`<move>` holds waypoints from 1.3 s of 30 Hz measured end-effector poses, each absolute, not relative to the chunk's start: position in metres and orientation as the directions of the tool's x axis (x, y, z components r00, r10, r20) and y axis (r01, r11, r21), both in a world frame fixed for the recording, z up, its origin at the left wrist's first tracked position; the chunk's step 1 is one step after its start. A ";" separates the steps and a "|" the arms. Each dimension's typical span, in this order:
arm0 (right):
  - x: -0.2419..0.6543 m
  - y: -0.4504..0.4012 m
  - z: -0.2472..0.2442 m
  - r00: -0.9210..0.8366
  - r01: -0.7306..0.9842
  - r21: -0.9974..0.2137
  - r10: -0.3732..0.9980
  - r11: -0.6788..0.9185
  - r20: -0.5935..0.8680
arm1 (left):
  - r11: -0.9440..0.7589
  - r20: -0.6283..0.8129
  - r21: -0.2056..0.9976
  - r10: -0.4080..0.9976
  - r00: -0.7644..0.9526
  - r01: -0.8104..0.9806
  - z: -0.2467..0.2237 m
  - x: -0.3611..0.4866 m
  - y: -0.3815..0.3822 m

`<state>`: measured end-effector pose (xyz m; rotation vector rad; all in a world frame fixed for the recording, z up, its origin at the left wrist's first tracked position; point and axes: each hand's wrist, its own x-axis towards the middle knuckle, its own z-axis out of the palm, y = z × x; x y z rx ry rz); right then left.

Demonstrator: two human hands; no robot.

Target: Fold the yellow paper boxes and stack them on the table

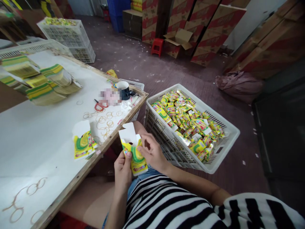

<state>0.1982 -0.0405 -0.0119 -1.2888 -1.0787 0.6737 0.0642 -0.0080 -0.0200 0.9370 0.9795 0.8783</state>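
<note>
A small yellow-and-green box [137, 157], white flap raised, sits at the centre of the frame above the person's lap. The left hand [122, 168] pinches its left edge; the right hand [152, 152] has its thumb on the upper front, the other fingers loosely curled. I can't read its small print. Left of centre, similar flat boxes [82, 146] lie on the white table [47, 133]; right of centre, a crate [227, 144] holds heaped packs [186, 117]. At upper right, big cartons [209, 35] carry red bands, their lettering too blurred to read.
</note>
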 end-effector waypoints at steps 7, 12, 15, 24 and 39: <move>0.216 -0.039 -0.031 0.381 -0.004 -0.996 0.921 0.088 0.080 | 0.110 -0.120 0.993 0.930 0.347 0.048 -0.013 0.069 -0.005; 0.233 -0.042 -0.029 0.183 -0.030 -0.995 0.979 0.100 0.093 | 0.192 -0.154 0.981 0.786 0.599 0.001 -0.001 0.059 -0.001; 0.241 -0.044 -0.025 0.073 -0.031 -0.995 0.993 0.099 0.097 | 0.284 -0.188 0.958 0.713 0.676 -0.033 0.002 0.056 -0.001; 0.246 -0.040 -0.026 0.239 0.096 -0.985 0.958 0.140 0.159 | 0.360 -0.243 0.931 0.718 0.653 -0.050 -0.005 0.063 -0.003; 0.253 -0.036 -0.012 0.046 0.413 -0.911 0.999 -0.011 0.009 | 0.203 -0.183 0.979 0.820 0.543 0.025 -0.004 0.073 -0.005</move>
